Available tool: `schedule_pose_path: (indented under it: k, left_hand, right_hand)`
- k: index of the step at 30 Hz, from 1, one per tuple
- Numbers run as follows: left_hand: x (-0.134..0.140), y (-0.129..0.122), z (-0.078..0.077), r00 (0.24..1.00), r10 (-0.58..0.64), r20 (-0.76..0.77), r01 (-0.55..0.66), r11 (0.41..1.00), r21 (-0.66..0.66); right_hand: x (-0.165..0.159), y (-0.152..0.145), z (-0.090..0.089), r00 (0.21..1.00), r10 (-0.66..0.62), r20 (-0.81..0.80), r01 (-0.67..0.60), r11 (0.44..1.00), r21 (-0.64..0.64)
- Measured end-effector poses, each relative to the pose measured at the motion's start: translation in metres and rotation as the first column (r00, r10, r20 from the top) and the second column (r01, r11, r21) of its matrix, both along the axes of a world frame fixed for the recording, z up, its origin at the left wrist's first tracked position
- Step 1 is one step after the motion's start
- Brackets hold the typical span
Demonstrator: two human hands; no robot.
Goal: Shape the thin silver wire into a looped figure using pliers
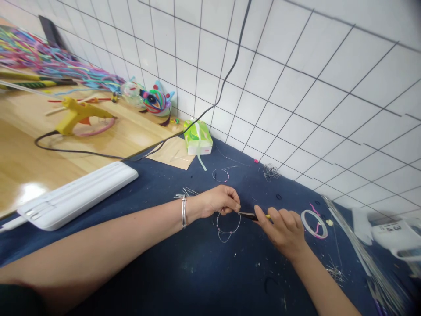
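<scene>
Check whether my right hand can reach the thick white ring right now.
Probably yes: nothing visible stands between your right hand and the thick white ring, though the hand holds pliers it might need to put down.

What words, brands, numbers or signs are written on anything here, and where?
White plastic object at the far right: a few dark characters, perhaps a number, too blurred and tilted to read surely.
Green and white packet by the wall: a small red mark on its white end, too small to read.
I can make out no other lettering, so nothing can be quoted with confidence.
</scene>
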State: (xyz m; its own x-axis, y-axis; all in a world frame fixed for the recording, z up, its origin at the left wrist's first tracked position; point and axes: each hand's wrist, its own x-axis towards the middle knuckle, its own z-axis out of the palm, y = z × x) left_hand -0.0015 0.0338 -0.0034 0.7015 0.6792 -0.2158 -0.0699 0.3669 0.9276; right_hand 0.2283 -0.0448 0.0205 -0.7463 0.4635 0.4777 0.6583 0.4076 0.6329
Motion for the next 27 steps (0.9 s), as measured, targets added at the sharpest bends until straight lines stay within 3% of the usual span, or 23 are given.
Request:
schedule_pose_path:
  k: [9,27]
  left_hand:
    - [-0.0003,0.0017,-0.0036,0.997,-0.078,0.022,0.079,0.996,-0.048]
    - [-0.0011,0.0016,-0.0023,0.996,-0.084,0.015,0.085,0.996,-0.025]
  right_hand:
    - [0.0035,0.0024,-0.0024,0.998,0.069,0.009,-0.07,0.996,0.057]
    - [0.0016,0.0008,-0.0016,0.999,0.047,0.002,-0.047,0.999,-0.015]
